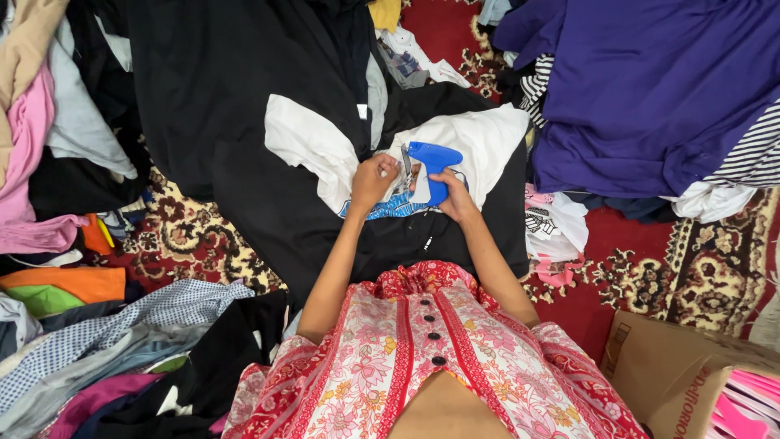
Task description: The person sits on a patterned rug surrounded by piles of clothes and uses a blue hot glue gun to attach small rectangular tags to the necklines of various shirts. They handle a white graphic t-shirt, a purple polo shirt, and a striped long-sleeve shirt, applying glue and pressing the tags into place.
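A blue tagging gun (433, 167) is held in the right hand (452, 197), whose fingers (439, 180) are wrapped around the lower part of its grip, so that the body of the gun rises above the knuckles and its nose points toward the left hand (371, 180). The left hand is closed into a loose fist, its fingertips (385, 169) pinched on the fabric of a black and white garment (309, 142) just beside the nose of the gun; whether a small tag is also caught between them cannot be told. The two hands are set close together, almost touching, over the white chest panel of the garment, where a blue printed motif (382, 210) is partly covered by them. The garment is spread across the lap, in front of a red and pink floral dress (422, 358) with dark buttons. A purple garment (650, 89) is heaped to the upper right, with striped black and white cloth (751, 158) beside it. A patterned red carpet (650, 268) is seen beneath everything. A cardboard box (674, 374) stands at the lower right, and mixed clothes, among them an orange piece (69, 284) and a checked shirt (122, 321), are piled to the left.
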